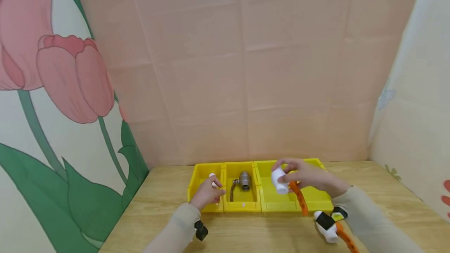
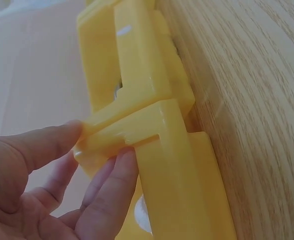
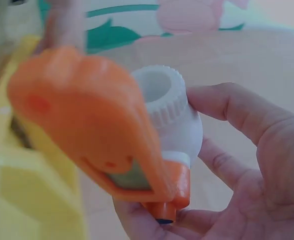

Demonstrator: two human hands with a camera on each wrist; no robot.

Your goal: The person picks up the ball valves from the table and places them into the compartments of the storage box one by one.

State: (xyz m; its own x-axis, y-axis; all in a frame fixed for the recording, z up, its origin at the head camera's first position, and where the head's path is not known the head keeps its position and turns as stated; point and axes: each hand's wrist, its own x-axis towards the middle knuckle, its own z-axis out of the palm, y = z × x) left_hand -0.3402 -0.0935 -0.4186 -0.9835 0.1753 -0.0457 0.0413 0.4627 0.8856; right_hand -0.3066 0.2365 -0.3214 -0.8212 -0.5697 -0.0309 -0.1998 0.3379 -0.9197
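The left hand [image 1: 208, 193] pinches the rim of the left yellow bin [image 1: 191, 184] beside the divider; in the left wrist view the thumb and fingers [image 2: 122, 182] lie on either side of the bin wall [image 2: 137, 122]. A white piece [image 1: 212, 175] shows inside that bin. Over the wide right bin [image 1: 277, 207], the right hand [image 1: 306, 173] holds a white valve [image 1: 280, 181] with an orange handle [image 1: 299, 198]. In the right wrist view the valve's ribbed white collar [image 3: 167, 112] faces up and the orange handle [image 3: 87, 120] fills the foreground.
The middle bin [image 1: 242, 206] contains a metal valve [image 1: 245, 180] with a brownish lever [image 1: 232, 191]. Another white valve [image 1: 329, 235] with an orange handle [image 1: 346, 237] lies on the wooden table [image 1: 263, 233] below the right forearm. A pinkish sheet [image 1: 225, 69] stands behind the bins.
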